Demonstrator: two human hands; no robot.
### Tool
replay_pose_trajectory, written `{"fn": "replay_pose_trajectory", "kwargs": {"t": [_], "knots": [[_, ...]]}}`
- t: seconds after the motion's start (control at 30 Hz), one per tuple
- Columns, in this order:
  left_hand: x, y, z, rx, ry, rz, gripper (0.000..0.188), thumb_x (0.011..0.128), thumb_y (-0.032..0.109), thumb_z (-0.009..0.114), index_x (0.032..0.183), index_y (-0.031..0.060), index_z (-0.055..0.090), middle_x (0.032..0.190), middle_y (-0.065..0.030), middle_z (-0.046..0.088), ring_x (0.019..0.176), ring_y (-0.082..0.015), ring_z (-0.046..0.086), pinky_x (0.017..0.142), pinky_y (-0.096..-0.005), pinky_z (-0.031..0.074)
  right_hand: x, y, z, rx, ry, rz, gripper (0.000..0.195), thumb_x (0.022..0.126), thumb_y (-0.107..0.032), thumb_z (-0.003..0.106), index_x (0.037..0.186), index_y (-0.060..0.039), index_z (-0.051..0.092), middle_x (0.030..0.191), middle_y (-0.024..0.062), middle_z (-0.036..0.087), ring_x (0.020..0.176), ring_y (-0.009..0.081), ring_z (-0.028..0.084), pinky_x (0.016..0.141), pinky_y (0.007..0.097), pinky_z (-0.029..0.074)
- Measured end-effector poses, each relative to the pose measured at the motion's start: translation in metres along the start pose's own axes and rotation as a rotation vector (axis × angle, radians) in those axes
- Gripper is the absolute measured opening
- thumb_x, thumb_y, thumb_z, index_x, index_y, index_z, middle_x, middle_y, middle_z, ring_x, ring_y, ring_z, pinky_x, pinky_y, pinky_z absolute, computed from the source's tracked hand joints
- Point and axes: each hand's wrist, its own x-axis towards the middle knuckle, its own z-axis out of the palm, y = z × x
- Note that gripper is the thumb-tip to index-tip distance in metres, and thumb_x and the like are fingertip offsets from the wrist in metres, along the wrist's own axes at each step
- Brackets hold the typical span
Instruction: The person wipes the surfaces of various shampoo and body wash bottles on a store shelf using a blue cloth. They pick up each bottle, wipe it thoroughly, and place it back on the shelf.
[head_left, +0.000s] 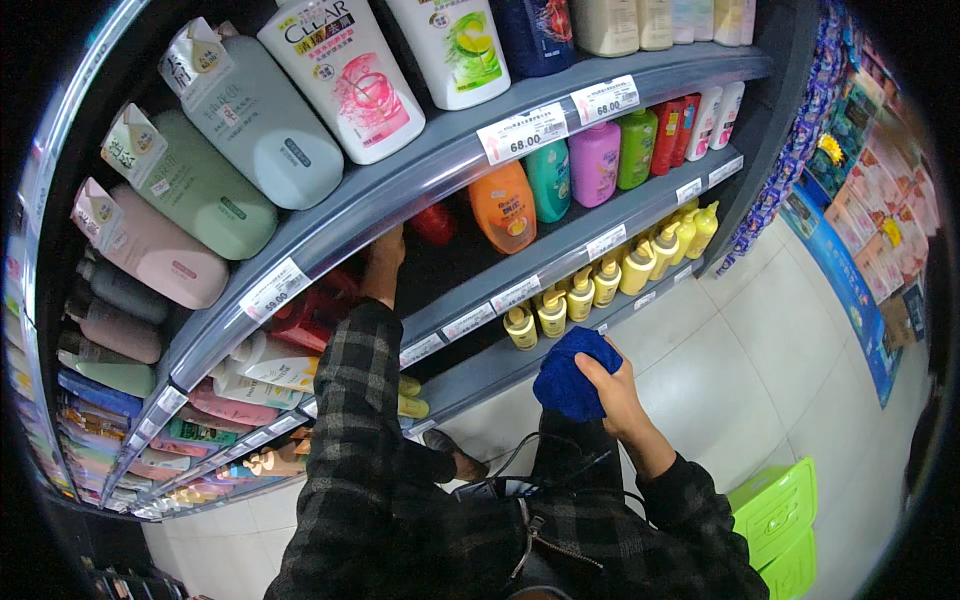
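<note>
My left hand (386, 259) reaches into the middle shelf (450, 289), its fingers hidden behind the front edge of the shelf above. Whether it grips anything there is not visible. Red bottles (315, 311) stand to its left, and a dark red bottle (433, 223) lies just right of it, deeper in. An orange shampoo bottle (504, 210) is farther right on the same shelf. In my right hand (619, 390) is a bunched dark blue cloth (574, 373), held in front of the lowest shelf, near small yellow pump bottles (553, 313).
Large Clear shampoo bottles (352, 82) line the upper shelf (420, 142), whose edge carries price tags. Lime green plastic bins (776, 517) stand on the tiled floor (697, 367) at the lower right. A blue-fronted display (847, 292) with boxed goods is at the far right.
</note>
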Motion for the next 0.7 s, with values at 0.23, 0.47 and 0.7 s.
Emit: {"fn": "replay_pose_trajectory", "kwargs": {"t": [0.23,0.47,0.7], "knots": [[0.050,-0.054,-0.036,0.888,-0.087,0.170,0.070,0.082,0.024,0.077,0.141,0.0050,0.043,0.141,-0.0138,0.044,0.131,-0.0267,0.041,0.111,-0.0396,0.033,0.014,0.014,0.009,-0.026,-0.014,0.038,0.026,0.090,-0.013,0.069,0.112,-0.0025,0.062,0.098,0.0041,0.066,0.087,0.0128,0.063,0.079,0.0293,0.053],[0.052,-0.051,-0.035,1.038,-0.057,0.248,0.074,0.084,0.029,0.076,0.143,0.0037,0.040,0.139,-0.0171,0.046,0.130,-0.0280,0.042,0.110,-0.0409,0.033,0.006,0.015,0.018,-0.059,-0.064,0.060,0.027,0.090,-0.013,0.068,0.113,-0.0014,0.061,0.099,0.0051,0.066,0.087,0.0139,0.063,0.079,0.0296,0.053],[-0.064,-0.003,0.012,0.283,0.167,0.324,0.077,0.085,0.030,0.075,0.144,0.0014,0.036,0.139,-0.0232,0.047,0.130,-0.0342,0.044,0.111,-0.0438,0.032,-0.006,0.008,0.016,-0.065,-0.008,0.013,0.027,0.090,-0.014,0.068,0.113,-0.0019,0.061,0.100,0.0046,0.066,0.087,0.0134,0.063,0.078,0.0295,0.053]]}}
